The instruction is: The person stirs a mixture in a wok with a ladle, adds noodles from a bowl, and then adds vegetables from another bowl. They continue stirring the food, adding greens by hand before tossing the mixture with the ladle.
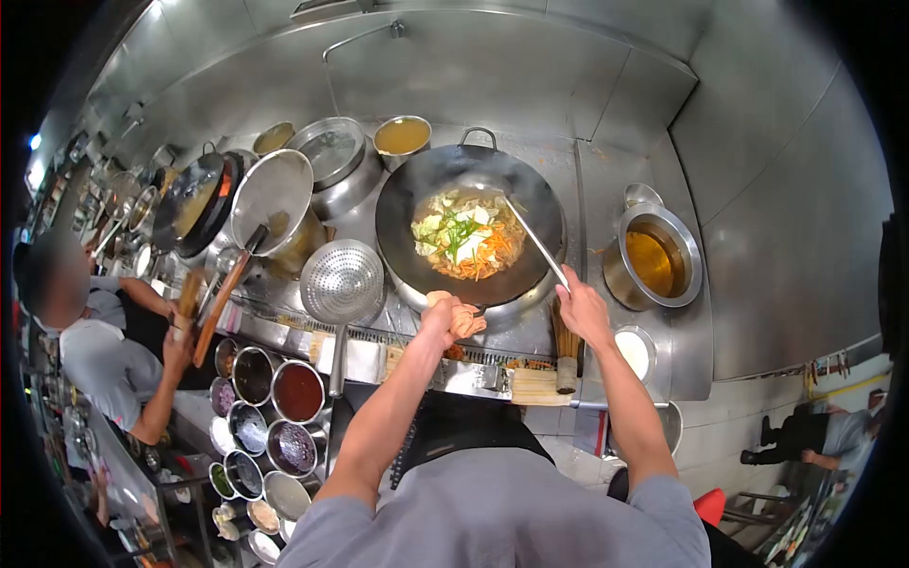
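A large black wok [402,213] sits on the stove in the centre, holding shredded vegetables [469,235] in orange, green and pale yellow. My left hand [454,317] is closed round a folded orange-brown cloth [468,322] at the wok's near edge, where the near handle is mostly hidden. In my right hand [582,308] is the shaft of a long metal utensil [538,241], which slants up and left into the wok. Its far end lies at the vegetables' upper right edge.
A perforated ladle [342,281] rests left of the wok. Right stands a pot of amber liquid [653,263], with a bamboo brush [566,355] nearer. Seasoning bowls [298,391] fill the lower left. A co-worker [114,355] stands at far left, another person [824,435] at far right.
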A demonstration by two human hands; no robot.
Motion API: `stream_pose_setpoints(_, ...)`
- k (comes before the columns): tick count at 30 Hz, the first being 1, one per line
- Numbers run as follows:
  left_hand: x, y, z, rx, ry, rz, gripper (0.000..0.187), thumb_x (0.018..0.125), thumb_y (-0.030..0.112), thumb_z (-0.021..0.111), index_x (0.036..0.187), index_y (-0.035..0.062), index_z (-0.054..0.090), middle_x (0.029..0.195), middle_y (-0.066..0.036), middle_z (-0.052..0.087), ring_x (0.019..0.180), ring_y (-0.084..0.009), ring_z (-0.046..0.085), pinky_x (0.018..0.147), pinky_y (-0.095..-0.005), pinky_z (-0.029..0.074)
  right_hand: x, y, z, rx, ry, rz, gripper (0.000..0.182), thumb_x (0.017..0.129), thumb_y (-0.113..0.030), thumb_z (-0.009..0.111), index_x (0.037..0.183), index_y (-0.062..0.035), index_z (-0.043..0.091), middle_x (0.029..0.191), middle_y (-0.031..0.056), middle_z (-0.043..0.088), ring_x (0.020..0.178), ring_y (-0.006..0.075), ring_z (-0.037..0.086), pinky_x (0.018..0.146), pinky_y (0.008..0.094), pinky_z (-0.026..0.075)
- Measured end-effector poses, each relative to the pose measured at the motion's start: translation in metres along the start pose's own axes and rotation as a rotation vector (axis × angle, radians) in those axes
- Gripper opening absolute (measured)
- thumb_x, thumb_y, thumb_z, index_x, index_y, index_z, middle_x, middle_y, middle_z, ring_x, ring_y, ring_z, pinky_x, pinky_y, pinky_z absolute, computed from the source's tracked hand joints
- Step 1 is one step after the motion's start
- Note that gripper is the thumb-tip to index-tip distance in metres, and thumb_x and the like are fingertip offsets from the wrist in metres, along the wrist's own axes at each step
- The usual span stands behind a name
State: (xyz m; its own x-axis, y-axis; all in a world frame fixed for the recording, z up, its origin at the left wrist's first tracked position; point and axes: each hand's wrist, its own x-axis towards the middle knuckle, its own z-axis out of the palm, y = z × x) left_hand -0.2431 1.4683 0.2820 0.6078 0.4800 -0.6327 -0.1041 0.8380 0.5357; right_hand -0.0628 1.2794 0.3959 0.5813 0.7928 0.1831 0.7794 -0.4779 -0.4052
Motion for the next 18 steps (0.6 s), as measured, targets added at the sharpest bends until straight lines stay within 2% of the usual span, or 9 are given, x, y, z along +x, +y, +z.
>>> stream_pose_setpoints(2,-0.001,0.002,-0.001,-0.030,-0.058,-0.033,0.018,0.081,0.004,0.037,0.093,-0.0082,0.039,0.083,-0.026,0.053,0.071,-0.0401,0.058,0.061,-0.0502,0.054,-0.012,-0.015,-0.033,0.162,-0.111,0.066,0.036,0.085,-0.019,0.044,0.119,-0.0069,0.042,0.071,0.0251,0.057,0.069,0.0445,0.055,0.064,0.0510,0.042)
stream_pose_setpoints(5,0.000,0.002,-0.003,-0.037,-0.079,-0.054,0.018,0.081,0.005,0.037,0.092,-0.0101,0.039,0.082,-0.025,0.052,0.070,-0.0401,0.058,0.060,-0.0493,0.054,-0.032,-0.029,-0.067,0.049,-0.184,0.023,0.037,0.086,-0.020,0.043,0.120,-0.0076,0.042,0.066,0.0253,0.056,0.068,0.0448,0.054,0.063,0.0519,0.041)
stream_pose_setpoints(6,-0.001,0.003,-0.002,-0.026,-0.074,-0.022,0.018,0.081,0.005,0.037,0.091,-0.0093,0.040,0.081,-0.025,0.053,0.069,-0.0394,0.058,0.060,-0.0485,0.055,-0.037,-0.032,-0.075,-0.090,-0.216,0.003,0.037,0.086,-0.020,0.044,0.121,-0.0073,0.042,0.068,0.0249,0.057,0.067,0.0436,0.055,0.062,0.0512,0.042)
stream_pose_setpoints(7,-0.003,0.003,-0.001,-0.031,-0.078,-0.019,0.018,0.081,0.005,0.037,0.091,-0.0093,0.040,0.081,-0.025,0.053,0.069,-0.0394,0.058,0.060,-0.0485,0.055,-0.040,-0.032,-0.074,-0.095,-0.215,-0.001,0.037,0.086,-0.020,0.044,0.121,-0.0073,0.042,0.068,0.0249,0.057,0.067,0.0436,0.055,0.062,0.0512,0.042)
stream_pose_setpoints(9,-0.016,0.007,0.008,-0.012,-0.046,0.014,0.017,0.081,0.006,0.039,0.090,-0.0079,0.042,0.078,-0.023,0.054,0.070,-0.0373,0.059,0.059,-0.0475,0.055,-0.044,-0.030,-0.066,-0.308,-0.260,0.055,0.038,0.086,-0.021,0.043,0.121,-0.0051,0.041,0.070,0.0244,0.058,0.066,0.0419,0.057,0.061,0.0504,0.044)
stream_pose_setpoints(13,-0.001,0.001,-0.004,-0.053,-0.063,-0.047,0.016,0.079,0.006,0.042,0.090,-0.0057,0.045,0.077,-0.021,0.056,0.068,-0.0344,0.060,0.058,-0.0461,0.055,-0.027,-0.029,-0.018,-0.312,-0.222,0.119,0.038,0.087,-0.021,0.042,0.120,-0.0029,0.040,0.071,0.0235,0.059,0.066,0.0409,0.058,0.062,0.0497,0.046)
stream_pose_setpoints(15,-0.019,0.011,0.008,-0.086,-0.068,-0.172,0.014,0.078,0.004,0.045,0.090,-0.0043,0.047,0.078,-0.020,0.057,0.066,-0.0327,0.060,0.057,-0.0460,0.055,-0.015,-0.043,-0.004,-0.228,-0.201,0.031,0.038,0.087,-0.021,0.040,0.121,-0.0024,0.039,0.071,0.0233,0.059,0.066,0.0406,0.058,0.062,0.0493,0.046)
stream_pose_setpoints(16,-0.017,0.008,0.010,-0.086,-0.069,-0.170,0.014,0.078,0.004,0.045,0.090,-0.0043,0.047,0.078,-0.020,0.057,0.066,-0.0327,0.060,0.057,-0.0460,0.055,-0.015,-0.048,-0.006,-0.259,-0.241,0.010,0.037,0.087,-0.021,0.041,0.120,-0.0026,0.039,0.071,0.0232,0.059,0.066,0.0403,0.058,0.062,0.0489,0.046)
stream_pose_setpoints(18,-0.013,0.002,0.007,-0.150,-0.054,-0.041,0.018,0.078,0.004,0.049,0.091,-0.0059,0.043,0.079,-0.022,0.057,0.063,-0.0320,0.060,0.050,-0.0453,0.055,-0.024,-0.054,-0.031,-0.300,-0.250,-0.033,0.036,0.087,-0.021,0.041,0.119,-0.0027,0.040,0.070,0.0232,0.059,0.066,0.0398,0.059,0.061,0.0485,0.046)
